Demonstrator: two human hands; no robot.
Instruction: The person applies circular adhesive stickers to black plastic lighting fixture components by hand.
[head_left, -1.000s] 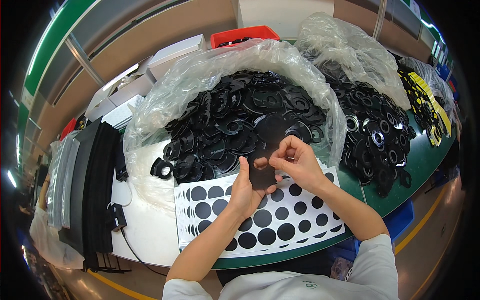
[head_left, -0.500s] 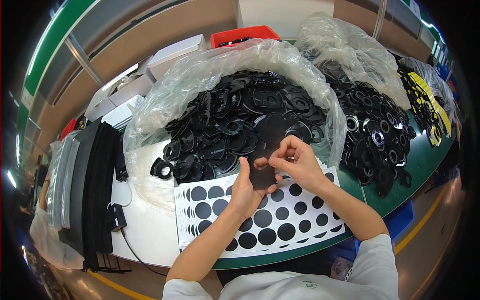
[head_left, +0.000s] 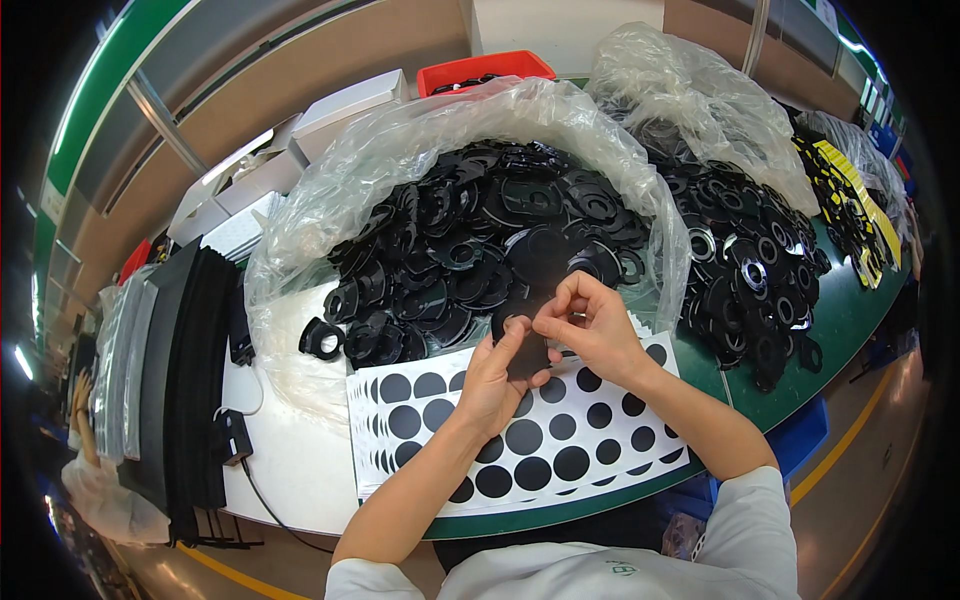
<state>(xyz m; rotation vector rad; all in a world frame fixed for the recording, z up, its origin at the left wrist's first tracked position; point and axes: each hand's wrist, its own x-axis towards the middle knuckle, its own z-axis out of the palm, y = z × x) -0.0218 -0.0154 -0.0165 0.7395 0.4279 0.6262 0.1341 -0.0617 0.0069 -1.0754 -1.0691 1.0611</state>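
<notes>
My left hand grips the lower part of a thin, dark, flat plastic piece with a round hole, its thumb lying on the face by the hole. The piece's upper part blends into the dark pile behind it. At the hole's right side, my right hand has thumb and forefinger pinched together; whatever is between them is too small to tell. Under both hands lies a stack of white sheets carrying rows of black round stickers.
A clear plastic bag holds a heap of black ring-shaped parts. More black parts lie at right. Dark sheets stand at left, with a cable nearby. Behind are a red bin and white boxes. Another person's hand shows far left.
My left thumb has bent over toward the hole and my right fingertips. My right hand has shifted slightly left, still pinched. At the far left the other person's hand has come into clearer view.
</notes>
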